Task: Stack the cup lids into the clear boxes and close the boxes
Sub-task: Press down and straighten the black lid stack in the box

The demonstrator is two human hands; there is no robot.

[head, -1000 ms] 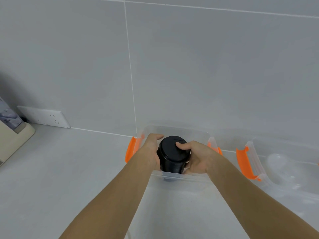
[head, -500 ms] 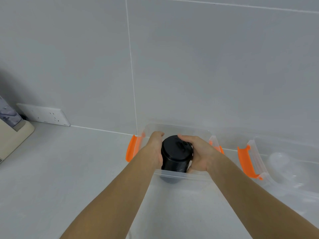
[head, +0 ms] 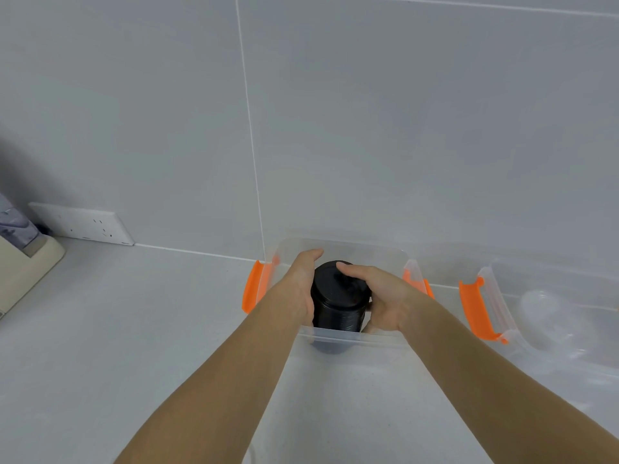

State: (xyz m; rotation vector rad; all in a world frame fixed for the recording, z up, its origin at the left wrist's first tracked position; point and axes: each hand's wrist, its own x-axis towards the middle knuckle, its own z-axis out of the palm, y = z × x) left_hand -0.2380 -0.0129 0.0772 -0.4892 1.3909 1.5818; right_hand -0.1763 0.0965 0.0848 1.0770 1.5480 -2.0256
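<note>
A tall stack of black cup lids (head: pixel 336 304) stands upright inside a clear box (head: pixel 348 249) with orange side latches, close to the wall. My left hand (head: pixel 299 289) presses against the stack's left side and my right hand (head: pixel 378 296) wraps its right side with a thumb over the top lid. The stack's lower part shows dimly through the box's near wall. A second clear box (head: pixel 495 306) with an orange latch sits to the right, with clear lids (head: pixel 539 304) inside.
The boxes sit on a light grey counter (head: pixel 117 329) against a grey tiled wall. A white power socket (head: pixel 82 224) is at the wall's base on the left, and a beige appliance (head: pixel 23 262) stands at the far left edge.
Both hands have lowered the black stack a little deeper into the box and slightly to the right; the grip on it is unchanged.
</note>
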